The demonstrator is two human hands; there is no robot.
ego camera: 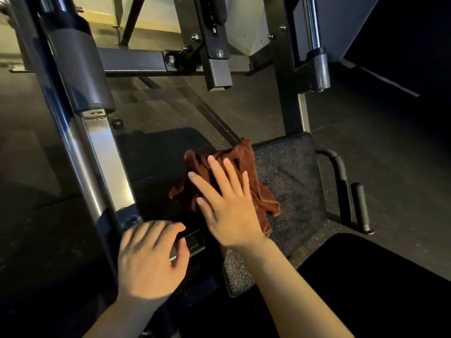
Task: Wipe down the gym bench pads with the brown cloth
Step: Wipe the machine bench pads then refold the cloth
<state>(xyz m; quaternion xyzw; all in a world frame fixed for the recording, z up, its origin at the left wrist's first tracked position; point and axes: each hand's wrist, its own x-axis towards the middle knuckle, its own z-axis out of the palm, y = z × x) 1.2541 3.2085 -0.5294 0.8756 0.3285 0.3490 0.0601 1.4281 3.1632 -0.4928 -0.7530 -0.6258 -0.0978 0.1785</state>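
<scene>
Two hands in play: right hand (228,203) flat, fingers straight, pressing brown cloth (246,164) onto bench pad (290,174); left hand (151,257) loosely curled, holding nothing; soft, light, bunch-prone (best pinned under palm).

We see a dim scene lit from above-left, glare on the steel upright (107,152) (edges bowed), and the left hand (148,259) motion-blurred.

Two bare forearms, sleeveless to the frame edge, hands (227,206) ringless; dark trousers (380,272) below.
</scene>
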